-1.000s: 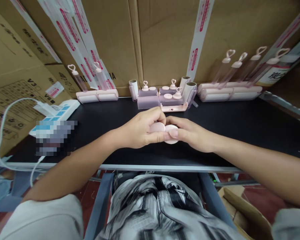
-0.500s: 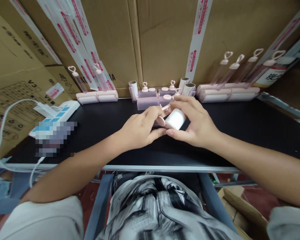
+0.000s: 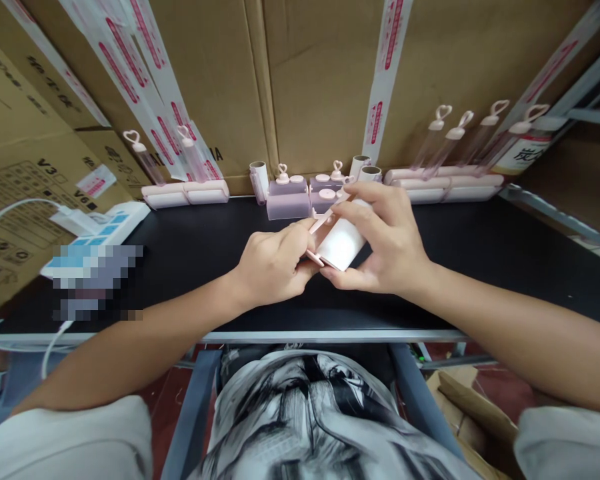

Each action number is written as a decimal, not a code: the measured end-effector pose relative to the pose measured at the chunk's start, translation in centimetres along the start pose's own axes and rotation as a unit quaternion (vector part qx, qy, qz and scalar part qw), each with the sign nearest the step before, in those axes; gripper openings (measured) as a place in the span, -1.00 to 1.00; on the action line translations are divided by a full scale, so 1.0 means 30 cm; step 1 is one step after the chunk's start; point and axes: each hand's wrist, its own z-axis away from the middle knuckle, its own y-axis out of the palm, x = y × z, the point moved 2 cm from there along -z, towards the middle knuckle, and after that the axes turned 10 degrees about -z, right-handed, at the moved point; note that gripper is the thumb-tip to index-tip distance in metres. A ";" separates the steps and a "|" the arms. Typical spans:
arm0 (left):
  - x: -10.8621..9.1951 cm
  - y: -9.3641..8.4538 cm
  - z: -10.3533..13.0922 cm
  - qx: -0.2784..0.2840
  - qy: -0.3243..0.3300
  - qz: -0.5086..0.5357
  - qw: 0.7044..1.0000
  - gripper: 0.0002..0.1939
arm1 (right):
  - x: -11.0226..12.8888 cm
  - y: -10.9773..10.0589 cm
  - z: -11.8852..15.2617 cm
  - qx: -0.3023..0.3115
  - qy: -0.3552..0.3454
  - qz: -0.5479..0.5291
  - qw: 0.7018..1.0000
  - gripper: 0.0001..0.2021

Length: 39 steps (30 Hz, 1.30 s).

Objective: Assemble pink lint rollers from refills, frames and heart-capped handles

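Above the middle of the black tabletop [image 3: 280, 313], my right hand [image 3: 397, 237] wraps its fingers and thumb round a white lint-roller roll [image 3: 344, 243], held tilted. My left hand [image 3: 275, 267] pinches a flat pink end piece [image 3: 315, 257] at the roll's near end. A narrow pink strip [image 3: 322, 219] runs between the hands above the roll; how it joins the end piece is hidden by my fingers. Just behind stand translucent lilac covers [image 3: 287, 206] and small pink heart-topped caps [image 3: 283, 175]. White rolls with hollow cores [image 3: 259, 183] stand beside them.
Pink-and-white lint rollers lie at the back left [image 3: 207, 193] and back right [image 3: 473, 191], with clear heart-topped tubes [image 3: 150, 163] behind. A labelled bottle [image 3: 525, 152] is at the far right. A white power strip [image 3: 123, 223] and cables lie left. Cardboard [image 3: 320, 87] walls the back.
The roll has tilted and come slightly nearer, showing more of its white side. My left fingers have closed in on the pink end piece, which now sits edge-on. The whole view has shifted slightly.
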 end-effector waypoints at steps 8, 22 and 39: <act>-0.005 0.002 -0.002 -0.040 0.024 0.005 0.999 -0.79 | 0.010 -0.015 -0.004 0.007 0.009 -0.021 1.000 -0.10; 0.097 0.063 0.015 0.108 -0.191 0.289 0.932 -0.54 | -0.058 0.029 0.010 0.028 0.063 -0.024 0.997 -0.31; 0.101 0.061 0.013 0.146 -0.210 0.238 0.937 -0.39 | -0.055 0.044 0.026 0.033 0.084 -0.044 0.995 -0.47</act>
